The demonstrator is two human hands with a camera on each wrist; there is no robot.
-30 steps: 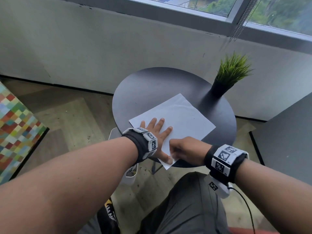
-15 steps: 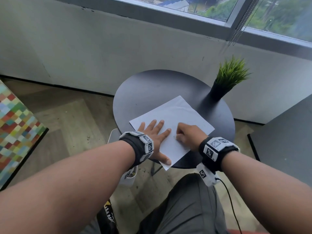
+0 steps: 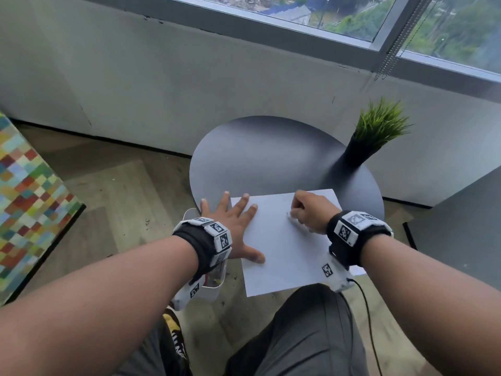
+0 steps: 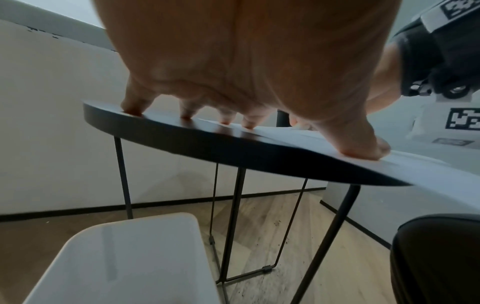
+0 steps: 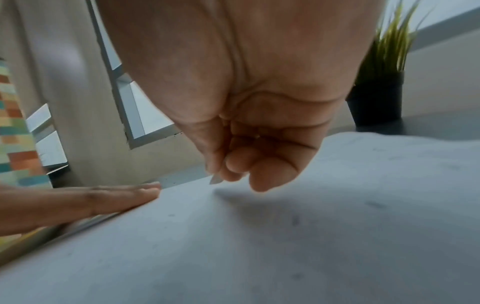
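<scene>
A white sheet of paper [image 3: 284, 240] lies on the round black table [image 3: 271, 158], its near part hanging over the table's edge. My left hand [image 3: 235, 221] lies flat with fingers spread, pressing the sheet's left side; the thumb [image 4: 363, 148] rests on the paper [image 4: 428, 164]. My right hand [image 3: 301, 213] is curled over the sheet's far right part. In the right wrist view its fingertips [image 5: 259, 176] pinch a small pale pointed piece [image 5: 215, 180] just above the paper [image 5: 285, 236]. What the piece is I cannot tell.
A green grass plant in a black pot [image 3: 376, 131] stands at the table's far right. A white bin [image 4: 124, 263] sits on the wooden floor below the left hand. A colourful checkered block [image 3: 27, 199] is at the left, a grey surface [image 3: 461, 226] at the right.
The sheet has turned from cornerwise to square with me and now hangs further over the near edge. My right hand moved from the near corner up to the far right part.
</scene>
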